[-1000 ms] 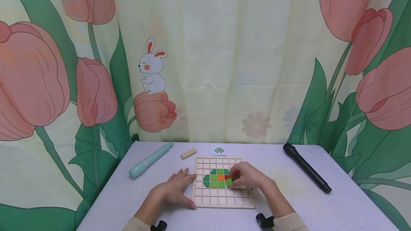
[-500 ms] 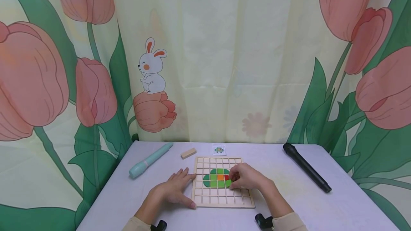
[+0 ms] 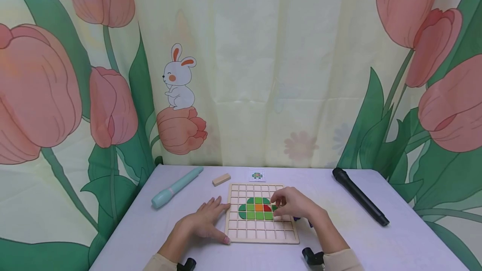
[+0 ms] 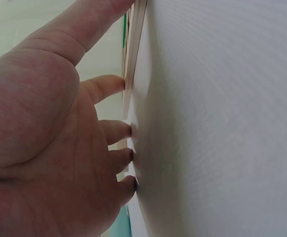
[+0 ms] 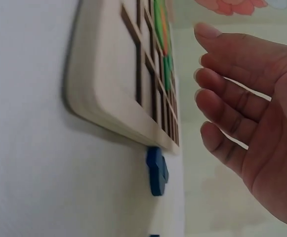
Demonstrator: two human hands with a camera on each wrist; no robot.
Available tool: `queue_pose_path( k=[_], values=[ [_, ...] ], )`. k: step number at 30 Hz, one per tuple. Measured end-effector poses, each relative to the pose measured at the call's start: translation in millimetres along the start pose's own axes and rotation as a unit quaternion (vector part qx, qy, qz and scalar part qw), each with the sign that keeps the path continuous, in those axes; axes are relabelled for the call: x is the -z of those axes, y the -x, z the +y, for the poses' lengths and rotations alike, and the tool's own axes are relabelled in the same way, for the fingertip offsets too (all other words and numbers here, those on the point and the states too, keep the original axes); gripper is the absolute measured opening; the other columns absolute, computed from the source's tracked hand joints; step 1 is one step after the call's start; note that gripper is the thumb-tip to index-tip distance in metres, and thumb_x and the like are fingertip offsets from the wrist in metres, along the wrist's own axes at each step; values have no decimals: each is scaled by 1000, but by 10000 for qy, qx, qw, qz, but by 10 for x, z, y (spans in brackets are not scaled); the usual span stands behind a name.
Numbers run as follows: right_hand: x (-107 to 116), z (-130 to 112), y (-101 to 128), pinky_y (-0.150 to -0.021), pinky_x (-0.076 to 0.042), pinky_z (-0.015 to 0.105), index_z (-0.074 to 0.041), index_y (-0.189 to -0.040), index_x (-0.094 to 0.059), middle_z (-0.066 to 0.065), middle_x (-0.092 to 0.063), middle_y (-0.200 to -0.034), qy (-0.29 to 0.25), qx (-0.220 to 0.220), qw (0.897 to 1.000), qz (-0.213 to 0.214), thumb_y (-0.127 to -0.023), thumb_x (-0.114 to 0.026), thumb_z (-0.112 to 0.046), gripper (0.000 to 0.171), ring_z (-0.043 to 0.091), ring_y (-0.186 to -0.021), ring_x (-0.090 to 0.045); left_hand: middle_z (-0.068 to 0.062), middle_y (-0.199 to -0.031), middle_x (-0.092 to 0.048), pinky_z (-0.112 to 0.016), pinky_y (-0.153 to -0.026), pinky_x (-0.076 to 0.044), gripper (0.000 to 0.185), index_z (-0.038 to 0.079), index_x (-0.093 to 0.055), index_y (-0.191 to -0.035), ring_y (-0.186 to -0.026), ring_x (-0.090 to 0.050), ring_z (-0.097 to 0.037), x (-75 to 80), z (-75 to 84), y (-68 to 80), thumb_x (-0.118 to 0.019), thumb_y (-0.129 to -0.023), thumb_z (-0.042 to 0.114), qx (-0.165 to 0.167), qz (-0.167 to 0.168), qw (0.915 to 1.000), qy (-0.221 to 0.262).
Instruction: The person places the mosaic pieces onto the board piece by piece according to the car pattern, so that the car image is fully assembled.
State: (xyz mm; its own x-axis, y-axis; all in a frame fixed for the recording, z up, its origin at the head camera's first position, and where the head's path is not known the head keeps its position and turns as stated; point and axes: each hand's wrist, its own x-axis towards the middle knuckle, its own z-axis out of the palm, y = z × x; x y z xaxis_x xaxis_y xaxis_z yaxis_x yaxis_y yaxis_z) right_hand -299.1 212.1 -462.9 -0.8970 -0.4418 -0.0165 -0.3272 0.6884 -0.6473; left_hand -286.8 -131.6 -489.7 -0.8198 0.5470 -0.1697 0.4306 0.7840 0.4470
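A wooden grid board (image 3: 260,237) lies on the table, with green, orange and red tiles (image 3: 257,209) in the cells near its middle. My left hand (image 3: 205,218) rests at the board's left side, fingers spread; in the left wrist view its thumb and forefinger touch the board's edge. Above the right part of the board hovers my right hand (image 3: 295,204), fingers loosely bent. The right wrist view shows nothing between those fingers. A dark green tile (image 3: 274,208) shows beside its fingertips, partly covered. Small blue pieces (image 5: 156,170) lie by the board's right edge, mostly hidden by the hand in the head view.
Behind the board lie a small picture card (image 3: 257,175) and a wooden block (image 3: 221,179). A light teal tapered stick (image 3: 177,188) lies at the left, and a black microphone-like rod (image 3: 360,198) at the right. A tulip-patterned curtain (image 3: 244,74) hangs behind the table.
My right hand has let go of the light green tile, which now lies in a cell, and has shifted slightly up and right. The left hand keeps its place.
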Motion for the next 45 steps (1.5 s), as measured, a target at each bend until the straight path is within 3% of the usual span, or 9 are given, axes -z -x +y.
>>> queue_pose_path(
  k=[11,18,25,36,45],
  values=[
    [248,130,140,-73,-53,31,-9,-118,-75,5,-70,-102,2,-394,9989,248,-83,-88,-16,39,19,-91,-59,-24,-170,-23,-67,-127,-14,109,20,-41,-159,-160,-15,-45,-2,15,1,-86,-71,66,64,-46,10000,57],
    [423,279,294,-71,-54,33,-5,-116,-75,8,-70,-102,-88,-569,9983,61,-81,-87,-8,37,20,-89,-59,-24,-171,-23,-67,-127,-14,109,20,-41,-159,-160,-15,-45,-1,24,8,-87,-71,65,86,-54,9999,74],
    [523,428,384,-70,-51,33,-8,-110,-77,4,-69,-94,33,-836,9965,36,-81,-86,-7,31,20,-87,-58,-24,-170,-23,-67,-127,-15,109,20,-40,-159,-160,-14,-45,2,26,14,-86,-72,66,111,-96,9999,83],
    [594,524,493,-67,-44,33,-8,-96,-75,4,-63,-83,180,-1392,9901,80,-73,-90,0,28,20,-78,-54,-23,-171,-23,-67,-127,-14,110,19,-40,-159,-160,-14,-45,22,31,9,-86,-72,66,105,-108,9999,65],
    [616,605,563,-65,-42,32,-5,-91,-72,4,-60,-78,129,-1407,9899,-64,-71,-89,2,27,19,-74,-53,-24,-171,-23,-67,-127,-14,110,20,-40,-159,-160,-14,-45,3,16,5,-86,-71,67,77,-71,9999,57]
  ],
)
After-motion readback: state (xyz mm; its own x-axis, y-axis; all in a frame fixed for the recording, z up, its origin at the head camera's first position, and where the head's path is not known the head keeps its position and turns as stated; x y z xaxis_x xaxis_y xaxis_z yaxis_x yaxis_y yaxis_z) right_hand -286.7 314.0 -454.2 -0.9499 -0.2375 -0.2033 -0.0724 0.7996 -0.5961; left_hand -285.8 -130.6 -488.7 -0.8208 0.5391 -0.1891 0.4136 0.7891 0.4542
